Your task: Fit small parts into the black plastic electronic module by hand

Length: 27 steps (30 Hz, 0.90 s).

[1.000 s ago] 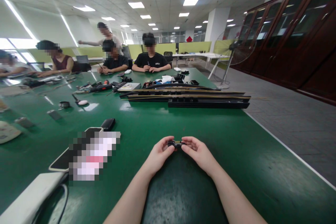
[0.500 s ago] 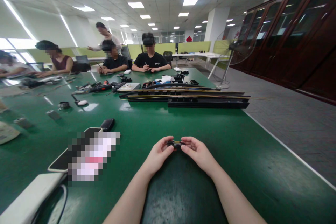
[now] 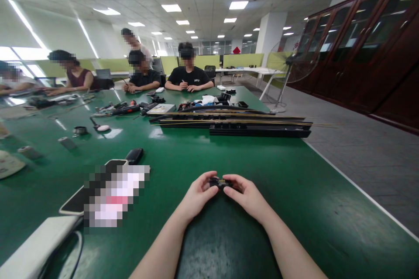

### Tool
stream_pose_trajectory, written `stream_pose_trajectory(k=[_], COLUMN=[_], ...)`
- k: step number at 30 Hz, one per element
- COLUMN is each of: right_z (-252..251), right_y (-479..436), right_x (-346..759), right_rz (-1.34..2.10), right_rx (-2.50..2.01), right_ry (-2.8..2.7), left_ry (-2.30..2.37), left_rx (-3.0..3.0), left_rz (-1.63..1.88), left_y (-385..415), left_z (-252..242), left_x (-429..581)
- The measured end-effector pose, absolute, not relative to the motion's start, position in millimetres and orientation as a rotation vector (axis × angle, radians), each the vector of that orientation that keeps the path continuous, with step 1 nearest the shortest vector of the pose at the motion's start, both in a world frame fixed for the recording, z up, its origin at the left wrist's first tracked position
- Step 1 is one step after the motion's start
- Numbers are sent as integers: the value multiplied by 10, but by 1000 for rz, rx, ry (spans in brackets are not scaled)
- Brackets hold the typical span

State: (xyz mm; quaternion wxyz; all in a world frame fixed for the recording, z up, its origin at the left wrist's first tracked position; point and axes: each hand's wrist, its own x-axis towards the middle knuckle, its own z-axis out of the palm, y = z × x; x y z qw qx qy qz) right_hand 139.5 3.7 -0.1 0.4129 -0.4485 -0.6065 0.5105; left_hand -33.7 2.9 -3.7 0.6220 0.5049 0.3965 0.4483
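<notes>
A small black part with a yellowish patch [image 3: 220, 182] is held between both hands, just above the green table [image 3: 163, 235]. My left hand [image 3: 200, 194] has its thumb and fingers closed around the left end. From the right, my right hand [image 3: 245, 192] grips the other end, its thumb at the near side and its fingers over the far side. The fingers cover both ends of the part, and its exact kind is too small to make out.
Long black rails [image 3: 260, 130] with thin brass-coloured rods lie across the table ahead. To the left are a phone [image 3: 98, 187], a white box [image 3: 37, 248] with a cable, and a small metal cylinder [image 3: 67, 143]. Several people sit or stand beyond; a fan [image 3: 288, 65] stands at right.
My right hand has shifted its fingers inward over the part, and its thumb has moved left along the near side. The left hand stays almost in place.
</notes>
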Motion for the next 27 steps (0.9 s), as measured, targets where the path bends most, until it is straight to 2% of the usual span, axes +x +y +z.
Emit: stream_pose_trajectory(k=[16,27], right_z=[25,-18], right_y=[21,46], right_x=[1392,1351], right_rz=[1251,1335], right_rx=[-1104,-1082], right_ry=[-1576,-1303], left_ry=[907,948], left_rx=[1172,1202], left_rz=[977,957], left_y=[11,5], left_z=[-4,-11], left_x=[-333,-327])
